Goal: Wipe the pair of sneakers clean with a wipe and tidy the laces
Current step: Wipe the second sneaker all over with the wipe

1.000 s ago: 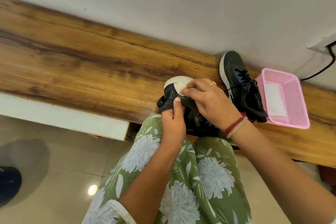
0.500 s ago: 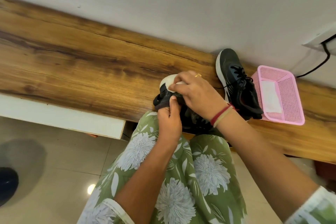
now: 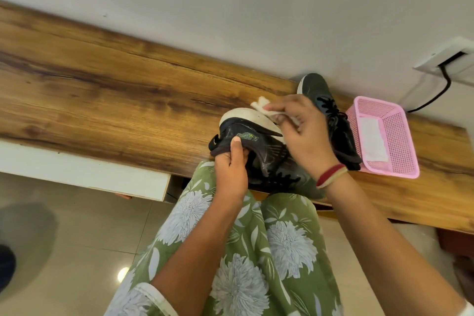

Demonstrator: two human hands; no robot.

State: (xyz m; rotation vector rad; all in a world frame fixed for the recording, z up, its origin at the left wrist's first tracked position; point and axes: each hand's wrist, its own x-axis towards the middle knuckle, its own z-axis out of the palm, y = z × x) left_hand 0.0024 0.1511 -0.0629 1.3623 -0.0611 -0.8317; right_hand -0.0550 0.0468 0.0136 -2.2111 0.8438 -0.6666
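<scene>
A black sneaker [image 3: 259,146] with a white sole lies tilted on its side at the near edge of the wooden bench [image 3: 102,100], over my lap. My left hand [image 3: 230,169] grips its heel collar. My right hand [image 3: 302,133] pinches a white wipe [image 3: 261,106] and presses it against the white sole rim. The second black sneaker [image 3: 325,110] stands upright on the bench just behind my right hand, its black laces loose; its rear part is hidden by my hand.
A pink mesh basket [image 3: 400,136] holding a white wipe sheet sits on the bench right of the second sneaker. A white wall socket with a black cable [image 3: 446,79] is at the far right. Tiled floor lies below, with a dark shape at the left edge.
My right hand has lifted and shifted right along the sole, so the wipe now shows at its fingertips. More of the sneaker's white sole and side is uncovered. My left hand keeps its grip.
</scene>
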